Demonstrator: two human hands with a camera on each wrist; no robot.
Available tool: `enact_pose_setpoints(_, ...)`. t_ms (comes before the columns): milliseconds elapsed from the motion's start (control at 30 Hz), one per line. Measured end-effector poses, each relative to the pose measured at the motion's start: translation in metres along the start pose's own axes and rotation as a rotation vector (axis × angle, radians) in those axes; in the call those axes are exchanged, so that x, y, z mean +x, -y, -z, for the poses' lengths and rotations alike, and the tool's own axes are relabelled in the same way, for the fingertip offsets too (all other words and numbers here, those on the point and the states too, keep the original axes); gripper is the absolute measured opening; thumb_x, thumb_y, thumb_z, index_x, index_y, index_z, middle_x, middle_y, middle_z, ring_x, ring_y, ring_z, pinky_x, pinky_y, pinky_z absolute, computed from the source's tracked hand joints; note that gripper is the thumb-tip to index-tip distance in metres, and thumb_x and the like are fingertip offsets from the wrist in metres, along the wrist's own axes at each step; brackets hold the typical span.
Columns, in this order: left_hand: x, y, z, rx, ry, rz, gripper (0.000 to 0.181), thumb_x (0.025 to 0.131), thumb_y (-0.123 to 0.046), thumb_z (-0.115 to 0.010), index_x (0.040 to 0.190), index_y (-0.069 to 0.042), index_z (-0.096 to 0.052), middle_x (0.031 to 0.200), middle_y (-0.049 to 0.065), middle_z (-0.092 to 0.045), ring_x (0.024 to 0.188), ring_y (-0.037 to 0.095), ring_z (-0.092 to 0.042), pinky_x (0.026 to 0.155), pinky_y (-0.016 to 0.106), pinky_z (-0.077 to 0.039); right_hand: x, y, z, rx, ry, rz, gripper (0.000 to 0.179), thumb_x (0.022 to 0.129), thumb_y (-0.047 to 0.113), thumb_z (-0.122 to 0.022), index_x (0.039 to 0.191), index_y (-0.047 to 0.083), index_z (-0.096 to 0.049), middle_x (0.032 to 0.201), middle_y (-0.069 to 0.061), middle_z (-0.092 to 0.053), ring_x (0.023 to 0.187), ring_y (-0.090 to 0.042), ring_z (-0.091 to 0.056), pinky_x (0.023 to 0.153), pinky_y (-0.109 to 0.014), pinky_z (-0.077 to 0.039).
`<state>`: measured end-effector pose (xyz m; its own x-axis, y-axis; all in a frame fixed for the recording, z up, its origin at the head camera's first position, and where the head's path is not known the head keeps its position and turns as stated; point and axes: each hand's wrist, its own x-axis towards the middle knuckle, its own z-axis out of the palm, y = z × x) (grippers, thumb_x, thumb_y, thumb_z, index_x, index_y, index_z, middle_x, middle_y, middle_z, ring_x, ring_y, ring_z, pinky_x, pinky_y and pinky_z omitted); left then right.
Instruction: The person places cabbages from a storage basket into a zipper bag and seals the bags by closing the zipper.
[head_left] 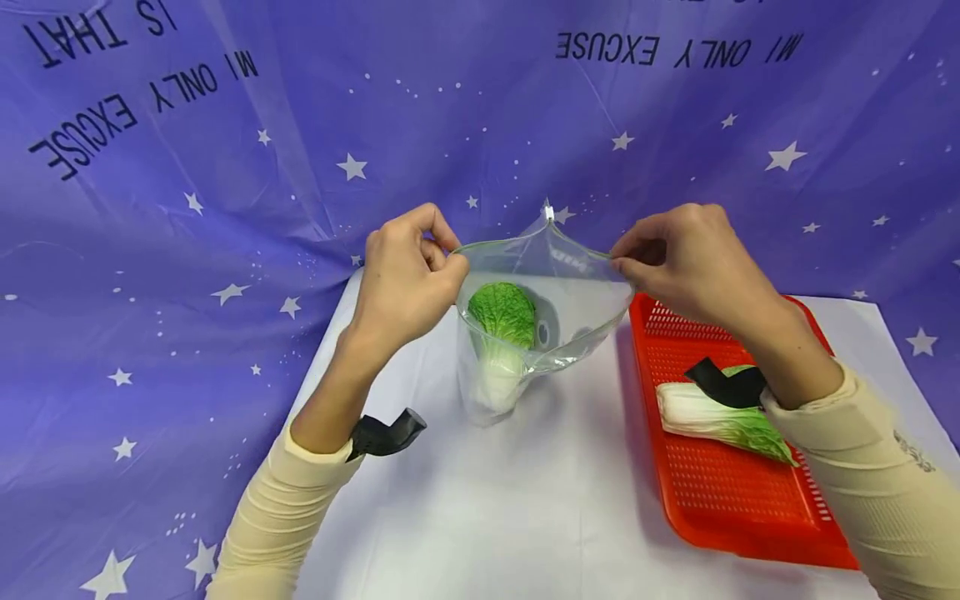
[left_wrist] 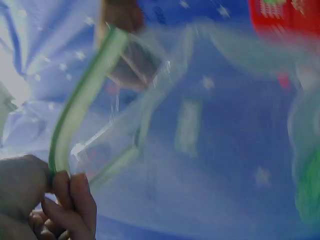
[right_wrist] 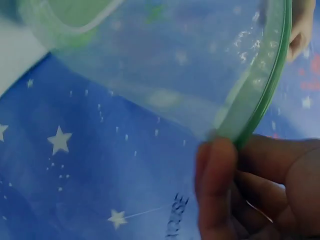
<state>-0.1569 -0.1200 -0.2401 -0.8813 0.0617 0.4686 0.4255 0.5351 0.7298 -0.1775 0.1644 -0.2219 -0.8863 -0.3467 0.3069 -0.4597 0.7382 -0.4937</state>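
Holding one clear zip bag (head_left: 561,362) open between left hand (head_left: 416,267) and right hand (head_left: 682,258).
Pinched at opposite sides of the green-edged rim, thumb and fingers clamped on the film; spread just below and between the fingertips, transparent and creased, with one white slider (head_left: 549,213). Inside, one leafy cabbage (head_left: 501,342), green leaves up, white stalk down. To the right, in one red basket (head_left: 678,525), at least one more cabbage (head_left: 705,412), partly hidden.

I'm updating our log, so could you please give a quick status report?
Left hand and right hand pinching the clear plastic zip bag open. Green-and-white leafy cabbage inside. Nothing seen blocking the opening; red perforated plastic basket at right.
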Motion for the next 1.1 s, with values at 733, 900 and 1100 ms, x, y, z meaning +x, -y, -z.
enact_pose_setpoints(733, 0.012, -0.018, -0.082, -0.305, 0.24, -0.012, 0.009, 0.086, -0.001, -0.06, 0.092, -0.008, -0.058, 0.048, -0.005, -0.058, 0.049, 0.013, -0.063, 0.042, 0.032, -0.036, -0.098, -0.191, -0.032, -0.015, 0.358, -0.069, 0.039, 0.088, 0.029, -0.075, 0.119, 0.006, -0.07, 0.115, -0.013, -0.068, 0.102, -0.032, -0.064, 0.083, -0.043, -0.053)
enact_pose_setpoints(900, 0.01, -0.017, -0.097, -0.28, 0.297, -0.015, 0.009, 0.088, -0.005, -0.06, 0.096, -0.007, -0.058, 0.051, -0.006, -0.06, 0.05, 0.013, -0.062, 0.048, 0.03, -0.04, -0.125, -0.212, -0.042, -0.09, 0.563, -0.102, 0.071, 0.068, 0.042, -0.088, 0.126, 0.007, -0.065, 0.125, -0.023, -0.059, 0.109, -0.045, -0.056, 0.088, -0.064, -0.045)
enact_pose_setpoints(1100, 0.01, -0.016, -0.109, -0.294, 0.337, -0.01, 0.009, 0.089, -0.007, -0.061, 0.098, -0.008, -0.058, 0.054, -0.007, -0.062, 0.053, 0.009, -0.063, 0.054, 0.029, -0.043, -0.143, -0.225, -0.053, -0.091, 0.654, -0.197, 0.084, 0.064, 0.032, -0.092, 0.135, 0.004, -0.057, 0.114, -0.011, -0.062, 0.094, -0.029, -0.057, 0.082, -0.055, -0.051)
